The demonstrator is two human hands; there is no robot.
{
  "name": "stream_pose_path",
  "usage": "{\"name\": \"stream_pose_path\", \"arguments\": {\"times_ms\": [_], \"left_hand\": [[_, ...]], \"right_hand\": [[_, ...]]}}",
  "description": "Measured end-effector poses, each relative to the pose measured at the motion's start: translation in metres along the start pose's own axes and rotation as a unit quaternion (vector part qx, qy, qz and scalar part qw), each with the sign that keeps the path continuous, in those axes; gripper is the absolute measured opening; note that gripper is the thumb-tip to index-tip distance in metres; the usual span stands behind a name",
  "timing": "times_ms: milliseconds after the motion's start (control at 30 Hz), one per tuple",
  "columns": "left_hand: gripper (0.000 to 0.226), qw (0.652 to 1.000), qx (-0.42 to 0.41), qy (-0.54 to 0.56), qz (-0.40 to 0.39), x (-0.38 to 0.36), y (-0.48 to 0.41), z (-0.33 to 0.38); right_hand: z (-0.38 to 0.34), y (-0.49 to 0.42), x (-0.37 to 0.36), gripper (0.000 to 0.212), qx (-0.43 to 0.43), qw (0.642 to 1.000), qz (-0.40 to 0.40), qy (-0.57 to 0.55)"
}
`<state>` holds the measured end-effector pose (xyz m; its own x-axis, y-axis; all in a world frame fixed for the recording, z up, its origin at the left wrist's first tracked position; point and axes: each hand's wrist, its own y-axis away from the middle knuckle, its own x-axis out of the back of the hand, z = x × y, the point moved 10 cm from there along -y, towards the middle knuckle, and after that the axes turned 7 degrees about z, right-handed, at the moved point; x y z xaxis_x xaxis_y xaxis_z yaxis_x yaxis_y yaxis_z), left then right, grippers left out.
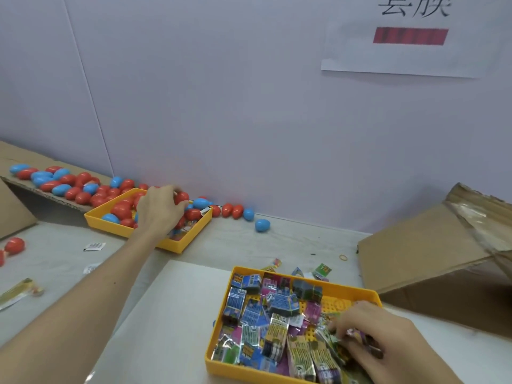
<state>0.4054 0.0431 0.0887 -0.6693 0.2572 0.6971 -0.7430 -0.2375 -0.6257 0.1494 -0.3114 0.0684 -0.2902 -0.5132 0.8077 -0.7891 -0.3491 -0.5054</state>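
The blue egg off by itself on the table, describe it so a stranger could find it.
Find the far yellow tray of eggs by the wall, where the left hand grips a red egg. Follow the line of loose eggs rightward along the wall. The blue egg is last, alone, nearer the viewer than the rest.

Open table (277, 245) lies between egg tray (116, 229) and packet tray (219, 314); cardboard box (415, 259) apparently crowds the right.

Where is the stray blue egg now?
Head view, centre: the stray blue egg lies on the table near the wall, right of the far yellow tray where the left hand grips a red egg.
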Motion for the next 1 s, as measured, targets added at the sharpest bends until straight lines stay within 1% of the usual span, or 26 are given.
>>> {"name": "stream_pose_path", "arguments": {"times_ms": [67,133,267,333,433,533,567,600,633,700,767,833,867,1000], "left_hand": [[0.028,0.999,-0.016,0.03,0.027,0.012,0.005,0.008],[0.027,0.997,-0.028,0.069,0.036,0.024,0.013,0.02],[0.022,0.984,-0.038,0.175,0.025,0.051,0.04,0.056],[0.022,0.97,-0.042,0.241,-0.001,0.066,0.06,0.081],[0.016,0.925,-0.049,0.37,-0.075,0.088,0.106,0.126],[0.014,0.874,-0.07,0.452,-0.163,0.105,0.159,0.17],[0.013,0.855,-0.063,0.481,-0.185,0.111,0.174,0.18],[0.013,0.829,-0.046,0.517,-0.206,0.116,0.186,0.186],[0.014,0.798,-0.02,0.558,-0.225,0.12,0.197,0.19],[0.016,0.738,0.031,0.624,-0.255,0.126,0.216,0.193],[0.016,0.701,0.067,0.657,-0.27,0.13,0.232,0.192],[0.016,0.677,0.088,0.674,-0.282,0.128,0.247,0.191],[0.016,0.672,0.094,0.676,-0.286,0.126,0.253,0.191],[0.017,0.679,0.088,0.675,-0.275,0.124,0.265,0.191]], "right_hand": [[0.007,0.003,-0.002,0.053,-0.016,1.0,-0.005,0.002],[0.009,0.005,-0.003,0.048,-0.022,1.0,-0.008,0.003],[0.003,0.007,-0.003,0.037,-0.033,0.999,-0.024,-0.003],[0.003,0.008,-0.003,0.033,-0.054,0.998,-0.04,0.004],[-0.002,0.009,-0.002,0.026,-0.076,0.996,-0.055,-0.01],[-0.014,0.01,0.005,0.016,-0.071,0.996,-0.048,-0.01],[-0.019,0.01,0.012,0.013,-0.068,0.997,-0.022,-0.005],[-0.024,0.011,0.022,0.01,-0.064,0.998,0.019,-0.005],[-0.029,0.013,0.033,0.01,-0.06,0.996,0.068,-0.018],[-0.036,0.021,0.05,0.018,-0.067,0.984,0.147,-0.076],[-0.035,0.031,0.054,0.026,-0.108,0.965,0.18,-0.156],[-0.035,0.039,0.049,0.026,-0.135,0.943,0.191,-0.236],[-0.035,0.042,0.046,0.027,-0.144,0.933,0.2,-0.261],[-0.036,0.047,0.04,0.032,-0.18,0.896,0.223,-0.339]]}}
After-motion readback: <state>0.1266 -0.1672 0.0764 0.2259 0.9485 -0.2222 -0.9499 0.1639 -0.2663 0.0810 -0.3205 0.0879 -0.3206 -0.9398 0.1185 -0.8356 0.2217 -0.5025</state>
